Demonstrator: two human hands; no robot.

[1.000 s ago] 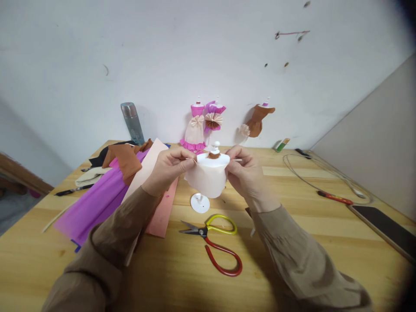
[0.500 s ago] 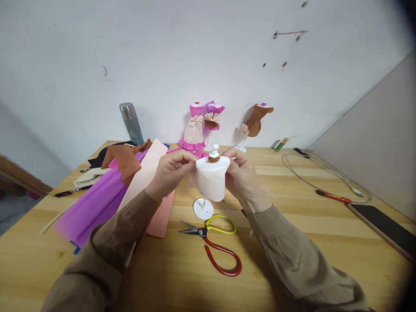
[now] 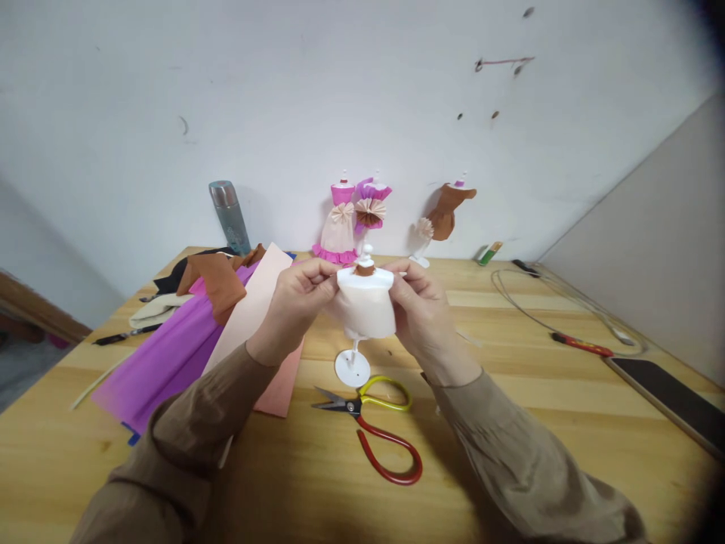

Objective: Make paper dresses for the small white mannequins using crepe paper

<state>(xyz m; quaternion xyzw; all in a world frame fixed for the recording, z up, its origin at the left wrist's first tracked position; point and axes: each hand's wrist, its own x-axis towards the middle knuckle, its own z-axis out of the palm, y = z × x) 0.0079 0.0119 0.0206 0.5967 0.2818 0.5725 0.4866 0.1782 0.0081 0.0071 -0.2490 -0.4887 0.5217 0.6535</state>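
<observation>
A small white mannequin stand (image 3: pixel 352 367) with a brown collar rests on the wooden table (image 3: pixel 510 423), wrapped in a pale cream paper piece (image 3: pixel 367 306). My left hand (image 3: pixel 294 298) pinches the paper at the mannequin's left shoulder. My right hand (image 3: pixel 422 302) is closed on the paper at the right side. Both hands press the paper round the torso.
Scissors (image 3: pixel 377 431) with red and yellow handles lie just below the stand. Purple, pink, brown and cream paper sheets (image 3: pixel 186 332) spread at left. Three dressed mannequins (image 3: pixel 362 215) and a flask (image 3: pixel 229 215) stand by the wall. Cable, red-handled tool (image 3: pixel 583 346) and a dark slab (image 3: pixel 671 397) lie at right.
The paper has been drawn in tighter round the mannequin, and my hands have closed in toward each other. The mannequin stands a little more upright.
</observation>
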